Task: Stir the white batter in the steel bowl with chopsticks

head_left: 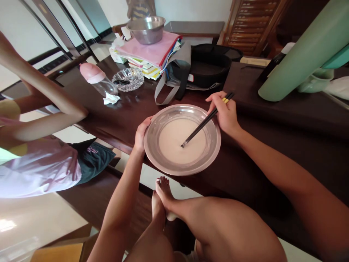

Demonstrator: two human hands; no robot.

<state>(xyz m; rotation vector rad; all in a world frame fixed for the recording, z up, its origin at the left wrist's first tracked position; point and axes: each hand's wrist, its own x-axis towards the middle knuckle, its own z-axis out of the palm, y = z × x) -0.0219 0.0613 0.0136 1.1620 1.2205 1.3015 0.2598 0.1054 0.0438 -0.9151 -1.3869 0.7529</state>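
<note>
A wide stainless steel bowl (182, 171) sits at the edge of the dark wooden table. Inside it is a pale, creamy liquid batter (174, 142). My left hand (142, 134) grips the bowl's left rim, its fingers partly hidden behind the wall. Above the right rim, my right hand (225, 112) is closed around black chopsticks (201, 124) with yellow bands near the top. Their tips dip into the batter close to the middle of the bowl.
Beyond the bowl are a grey-handled black bag (209, 69), a glass ashtray (131, 80), a pink-capped bottle (95, 76), and stacked books (147, 54) under another metal bowl (148, 31). A green cylinder (297, 54) leans in at right. Another person's arm (51, 98) rests at left.
</note>
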